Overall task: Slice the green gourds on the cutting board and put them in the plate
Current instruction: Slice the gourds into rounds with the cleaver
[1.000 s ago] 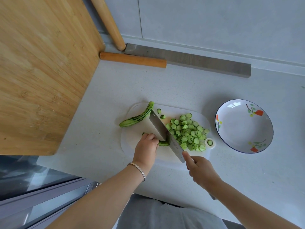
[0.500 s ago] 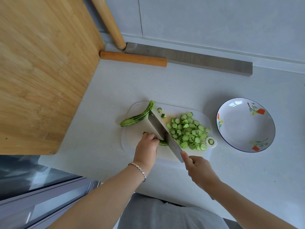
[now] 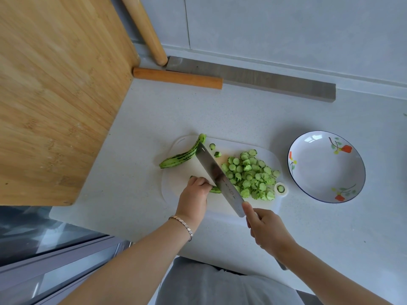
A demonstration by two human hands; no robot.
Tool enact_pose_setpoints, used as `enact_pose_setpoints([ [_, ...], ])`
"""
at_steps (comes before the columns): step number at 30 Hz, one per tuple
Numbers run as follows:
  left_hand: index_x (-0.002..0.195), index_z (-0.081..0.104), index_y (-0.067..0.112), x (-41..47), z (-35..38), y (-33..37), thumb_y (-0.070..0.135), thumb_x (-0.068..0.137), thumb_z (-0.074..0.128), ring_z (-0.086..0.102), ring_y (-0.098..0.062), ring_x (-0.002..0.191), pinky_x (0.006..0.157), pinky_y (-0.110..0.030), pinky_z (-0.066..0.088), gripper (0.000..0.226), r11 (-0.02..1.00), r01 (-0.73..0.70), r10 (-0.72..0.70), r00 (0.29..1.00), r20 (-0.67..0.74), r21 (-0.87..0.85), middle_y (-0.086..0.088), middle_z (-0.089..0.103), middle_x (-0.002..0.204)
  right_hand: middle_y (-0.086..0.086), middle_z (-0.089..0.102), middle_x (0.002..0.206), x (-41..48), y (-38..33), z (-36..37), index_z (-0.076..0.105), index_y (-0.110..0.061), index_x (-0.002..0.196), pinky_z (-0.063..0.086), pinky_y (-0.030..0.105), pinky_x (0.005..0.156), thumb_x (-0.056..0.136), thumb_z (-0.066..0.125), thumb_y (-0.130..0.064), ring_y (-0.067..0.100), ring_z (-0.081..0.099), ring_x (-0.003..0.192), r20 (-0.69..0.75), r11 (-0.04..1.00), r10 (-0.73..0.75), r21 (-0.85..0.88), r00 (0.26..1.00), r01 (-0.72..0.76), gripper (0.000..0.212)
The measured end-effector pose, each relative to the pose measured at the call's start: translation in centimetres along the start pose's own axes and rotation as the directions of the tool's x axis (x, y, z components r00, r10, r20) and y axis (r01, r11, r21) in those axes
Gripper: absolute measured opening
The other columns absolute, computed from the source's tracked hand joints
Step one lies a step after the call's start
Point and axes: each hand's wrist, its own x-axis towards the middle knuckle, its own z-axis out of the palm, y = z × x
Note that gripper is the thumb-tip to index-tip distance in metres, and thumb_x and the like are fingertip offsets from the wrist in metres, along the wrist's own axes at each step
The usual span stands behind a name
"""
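Note:
A white cutting board [image 3: 178, 188] lies on the counter. My left hand [image 3: 195, 194] holds down a short piece of green gourd [image 3: 215, 190], mostly hidden under its curled fingers. My right hand [image 3: 265, 227] grips the handle of a steel cleaver [image 3: 217, 175], whose blade stands on the board right beside my left fingers. A whole striped gourd [image 3: 181, 156] lies at the board's far left. A heap of gourd slices [image 3: 251, 175] covers the board's right half. The flowered white plate [image 3: 326, 167] sits empty to the right of the board.
A large bamboo board [image 3: 55, 84] leans at the left. Two wooden rolling pins [image 3: 176, 78] and a grey metal strip [image 3: 264, 78] lie along the back wall. One slice [image 3: 280, 188] sits in the board's handle hole. The counter's front edge runs just below my wrists.
The cleaver has shifted slightly along the gourd piece toward my left fingers. Both hands stay in much the same place, and the slice heap looks unchanged.

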Motion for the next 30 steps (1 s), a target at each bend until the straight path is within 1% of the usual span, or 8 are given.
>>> enact_pose_setpoints([
  [9, 0.068, 0.071, 0.005, -0.2, -0.1, 0.3, -0.02, 0.046, 0.078, 0.06, -0.022, 0.073, 0.041, -0.018, 0.045, 0.035, 1.0, 0.023, -0.024, 0.999, -0.03, -0.013, -0.001, 0.065, 0.073, 0.007, 0.034, 0.062, 0.9, -0.1, 1.4, 0.032, -0.011, 0.065, 0.027, 0.029, 0.056, 0.09, 0.038, -0.057, 0.018, 0.027, 0.054, -0.033, 0.998, 0.0, -0.059, 0.999, -0.002, 0.053],
  [12, 0.066, 0.068, 0.005, -0.3, -0.3, 0.1, -0.018, 0.051, 0.078, 0.056, -0.021, 0.073, 0.04, -0.018, 0.045, 0.029, 0.999, 0.036, -0.038, 0.998, -0.052, -0.032, -0.002, 0.063, 0.073, 0.005, 0.032, 0.058, 1.0, -0.1, 1.3, 0.035, -0.011, 0.066, 0.028, 0.029, 0.056, 0.09, 0.038, -0.059, 0.018, 0.028, 0.051, -0.021, 1.0, 0.015, -0.024, 1.0, -0.016, 0.053],
  [15, 0.064, 0.067, 0.001, -0.5, -0.4, 0.2, -0.014, 0.058, 0.078, 0.059, -0.025, 0.069, 0.041, -0.023, 0.048, 0.02, 0.998, 0.033, -0.037, 0.997, -0.066, -0.052, -0.004, 0.063, 0.074, 0.001, 0.034, 0.051, 0.9, -0.1, 0.6, 0.038, -0.01, 0.065, 0.029, 0.023, 0.045, 0.09, 0.041, -0.057, 0.015, 0.029, 0.043, -0.028, 0.992, 0.073, 0.101, 0.997, -0.07, 0.053],
  [18, 0.064, 0.067, 0.001, -0.5, -0.2, 0.9, -0.012, 0.059, 0.079, 0.055, -0.021, 0.071, 0.041, -0.022, 0.048, 0.018, 0.998, 0.019, -0.024, 0.996, -0.081, -0.06, -0.004, 0.063, 0.075, 0.0, 0.035, 0.048, 0.5, -0.1, -0.3, 0.039, -0.011, 0.064, 0.026, 0.018, 0.04, 0.089, 0.043, -0.057, 0.013, 0.027, 0.039, -0.012, 0.979, 0.101, 0.181, 0.995, -0.097, 0.052],
  [20, 0.065, 0.067, 0.001, -0.6, -0.1, 1.4, -0.01, 0.058, 0.08, 0.056, -0.022, 0.071, 0.042, -0.022, 0.049, 0.018, 0.998, 0.014, -0.019, 0.997, -0.079, -0.06, -0.006, 0.064, 0.078, 0.0, 0.035, 0.048, 0.2, 0.0, -0.6, 0.04, -0.011, 0.064, 0.025, 0.019, 0.04, 0.089, 0.043, -0.057, 0.013, 0.027, 0.039, -0.004, 0.981, 0.078, 0.177, 0.997, -0.076, 0.052],
  [24, 0.062, 0.067, 0.0, -0.4, 0.1, 1.8, -0.006, 0.059, 0.081, 0.066, -0.026, 0.076, 0.044, -0.026, 0.053, 0.015, 0.993, 0.097, -0.102, 0.991, -0.081, -0.069, -0.012, 0.066, 0.094, -0.001, 0.038, 0.048, -0.2, 0.1, -0.5, 0.041, -0.011, 0.066, 0.028, 0.023, 0.045, 0.088, 0.042, -0.059, 0.014, 0.03, 0.043, -0.018, 0.993, 0.036, 0.115, 0.999, -0.033, 0.053],
  [27, 0.061, 0.069, 0.0, -0.3, 0.3, 1.8, -0.008, 0.057, 0.082, 0.064, -0.028, 0.078, 0.044, -0.025, 0.053, 0.016, 0.996, 0.08, -0.084, 0.993, -0.081, -0.045, -0.012, 0.066, 0.087, -0.001, 0.039, 0.049, 0.0, 0.0, -0.6, 0.041, -0.011, 0.066, 0.031, 0.026, 0.05, 0.087, 0.04, -0.061, 0.016, 0.033, 0.046, -0.026, 0.998, 0.025, 0.06, 0.999, -0.023, 0.054],
  [30, 0.061, 0.068, 0.0, -0.4, 0.4, 1.5, -0.011, 0.056, 0.081, 0.053, -0.022, 0.082, 0.045, -0.023, 0.051, 0.018, 0.996, 0.064, -0.07, 0.992, -0.105, -0.059, -0.008, 0.063, 0.074, 0.002, 0.037, 0.053, 0.2, 0.0, -0.5, 0.04, -0.012, 0.066, 0.032, 0.028, 0.054, 0.087, 0.04, -0.061, 0.018, 0.032, 0.049, -0.027, 1.0, 0.013, 0.003, 1.0, -0.013, 0.054],
])
